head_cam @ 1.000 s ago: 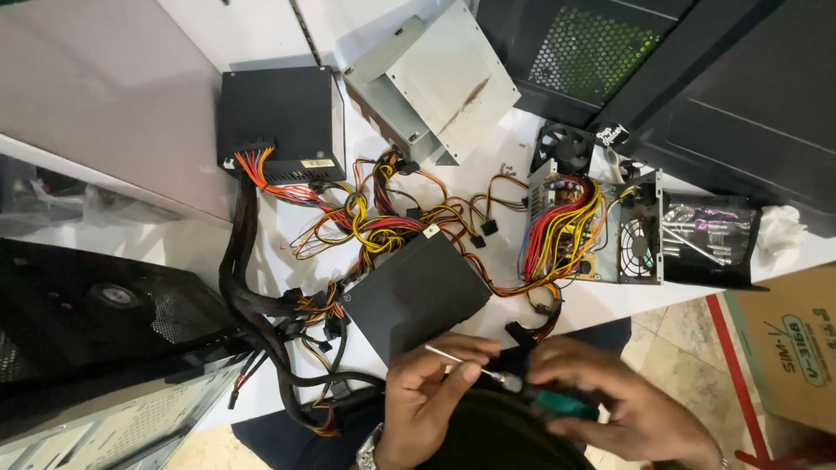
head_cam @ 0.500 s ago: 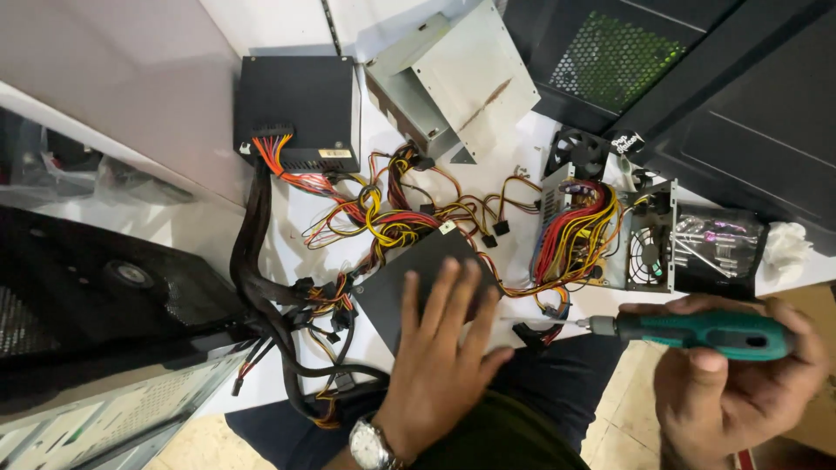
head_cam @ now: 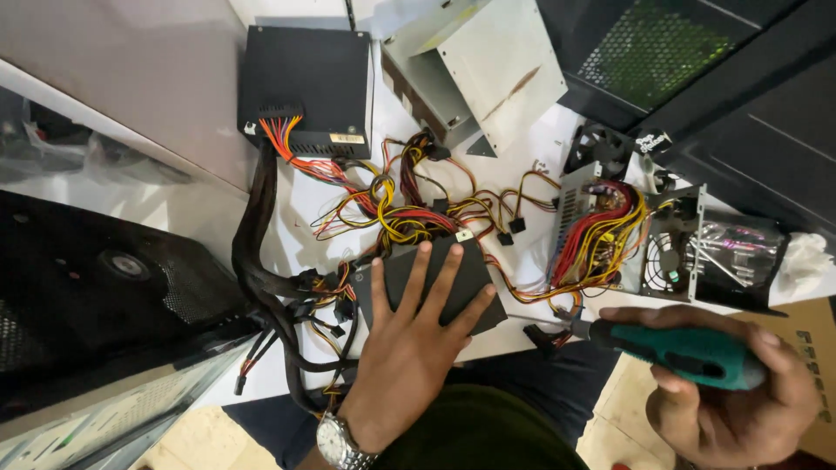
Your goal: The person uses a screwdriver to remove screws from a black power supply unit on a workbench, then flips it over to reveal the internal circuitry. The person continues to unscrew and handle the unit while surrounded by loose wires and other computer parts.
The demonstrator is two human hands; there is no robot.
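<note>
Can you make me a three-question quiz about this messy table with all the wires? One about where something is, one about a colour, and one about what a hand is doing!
1. Where does the left hand lie?
A. flat on the dark grey box
B. on the silver metal case
C. on the cardboard box

2. What colour is the screwdriver handle?
A. red
B. teal green
C. white

3. What is the right hand doing?
A. lying open with nothing in it
B. pulling a wire
C. gripping the screwdriver

Answers:
1 A, the fingers spread over the dark box near the table edge.
2 B, the handle is teal green with a black band.
3 C, the fingers wrap around the handle.
</note>
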